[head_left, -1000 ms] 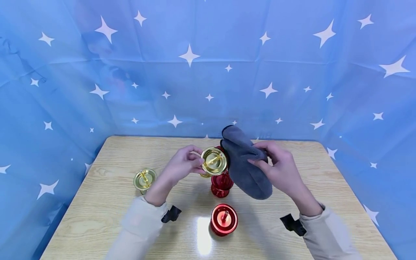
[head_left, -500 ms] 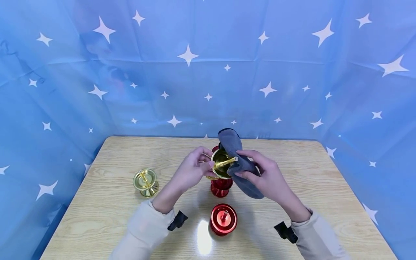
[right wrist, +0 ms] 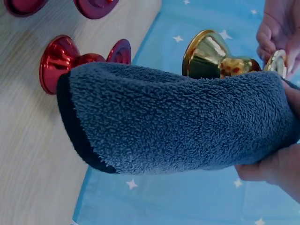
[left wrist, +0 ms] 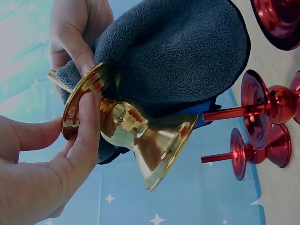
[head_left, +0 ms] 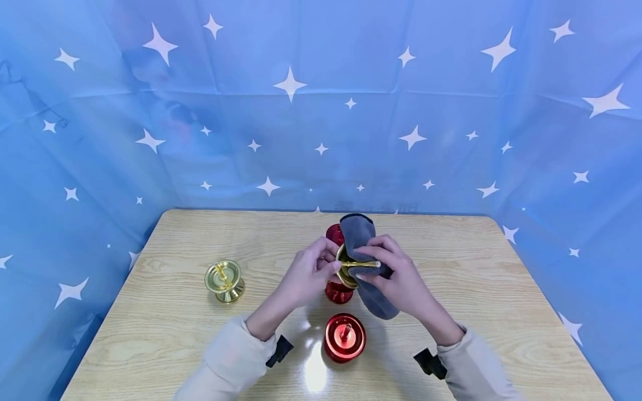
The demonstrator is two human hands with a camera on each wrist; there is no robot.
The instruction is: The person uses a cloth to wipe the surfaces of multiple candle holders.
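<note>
My left hand (head_left: pixel 308 273) pinches the dish rim of a gold candle holder (left wrist: pixel 154 147) between thumb and fingers. It is tilted, its thin central tube pointing right in the head view and its flared foot hanging free in the left wrist view. My right hand (head_left: pixel 398 275) grips a folded dark grey plush cloth (right wrist: pixel 164 122). In the head view the cloth lies against the inside of the dish, with thumb and fingers on either side of the tube. Cloth and fingers hide part of the dish.
A second gold candle holder (head_left: pixel 224 278) stands upright on the left of the wooden table (head_left: pixel 150 328). Red candle holders stand down the middle: one in front (head_left: pixel 345 338), others behind, partly covered by the hands. A blue star-patterned curtain (head_left: pixel 321 122) surrounds the table's back and sides.
The gold candle holder tips rightward, its tube swinging toward the right hand. Both hands come closer together and slightly toward the body; the cloth moves from beside the dish into it.
</note>
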